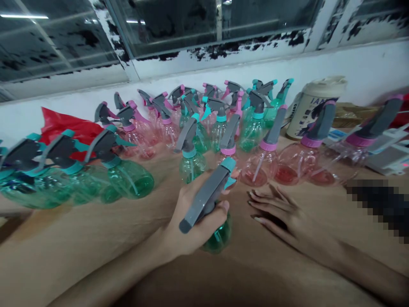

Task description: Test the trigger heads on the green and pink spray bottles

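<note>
My left hand (pixel 183 228) is wrapped round the neck of a green spray bottle (pixel 209 192) with a grey and teal trigger head, and the clear green body shows below my fingers. To the right, my right hand (pixel 287 215) rests low over the brown tabletop (pixel 252 273) with its fingers stretched out and nothing in them. Just beyond it stand pink spray bottles, the nearest being a clear pink one (pixel 260 170) with a grey head. Another green spray bottle (pixel 191 164) is directly behind my left hand.
Several green spray bottles (pixel 129 179) form a row at the left. More pink and green spray bottles crowd the back along the white wall (pixel 172 70). A red plastic bag (pixel 65 128) lies behind the left row. A beige coffee cup (pixel 311 111) stands at the back right.
</note>
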The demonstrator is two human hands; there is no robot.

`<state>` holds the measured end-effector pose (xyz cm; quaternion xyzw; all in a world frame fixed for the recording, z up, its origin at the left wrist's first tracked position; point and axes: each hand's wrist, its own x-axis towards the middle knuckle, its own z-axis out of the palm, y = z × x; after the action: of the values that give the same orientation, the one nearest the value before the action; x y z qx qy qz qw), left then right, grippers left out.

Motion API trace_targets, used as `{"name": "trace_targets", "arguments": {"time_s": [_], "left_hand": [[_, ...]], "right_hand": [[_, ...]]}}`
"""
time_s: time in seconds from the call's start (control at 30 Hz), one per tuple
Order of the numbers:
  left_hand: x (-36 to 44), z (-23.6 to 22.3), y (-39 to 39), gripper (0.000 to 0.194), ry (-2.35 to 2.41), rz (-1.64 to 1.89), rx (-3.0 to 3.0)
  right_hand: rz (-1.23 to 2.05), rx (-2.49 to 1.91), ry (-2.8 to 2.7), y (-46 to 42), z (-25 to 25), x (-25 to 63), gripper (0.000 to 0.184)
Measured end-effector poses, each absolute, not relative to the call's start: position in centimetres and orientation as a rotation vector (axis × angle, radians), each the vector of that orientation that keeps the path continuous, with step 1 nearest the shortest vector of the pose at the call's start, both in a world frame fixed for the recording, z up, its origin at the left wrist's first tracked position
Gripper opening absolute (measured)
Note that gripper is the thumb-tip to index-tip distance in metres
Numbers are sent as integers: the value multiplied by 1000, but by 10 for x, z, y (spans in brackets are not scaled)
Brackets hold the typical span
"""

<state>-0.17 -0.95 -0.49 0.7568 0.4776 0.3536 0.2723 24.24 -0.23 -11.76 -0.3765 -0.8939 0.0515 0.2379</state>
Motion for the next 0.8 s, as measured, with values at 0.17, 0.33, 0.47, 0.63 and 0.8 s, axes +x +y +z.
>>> {"name": "trace_targets", "arguments": {"time_s": [0.17, 0.33, 0.47, 0.63, 0.8], "left_hand": [[0, -2, -9, 16, 1147, 1049, 1955], [-2, 0, -9, 16, 1197, 1010, 1961], [-5, 2, -10, 14, 1194, 967, 2009], [-6, 0, -10, 8, 1200, 989, 2073], [-7, 0, -9, 8, 1182, 1031, 2124]], "right_hand": [[162, -1036, -2450, -2, -117, 243, 33], [172, -1026, -2433, -2, -118, 242, 34], [167, -1035, -2425, -2, -119, 242, 34], [154, -1026, -2449, -2, -119, 242, 35], [147, -1022, -2440, -2, -117, 242, 35]]}}
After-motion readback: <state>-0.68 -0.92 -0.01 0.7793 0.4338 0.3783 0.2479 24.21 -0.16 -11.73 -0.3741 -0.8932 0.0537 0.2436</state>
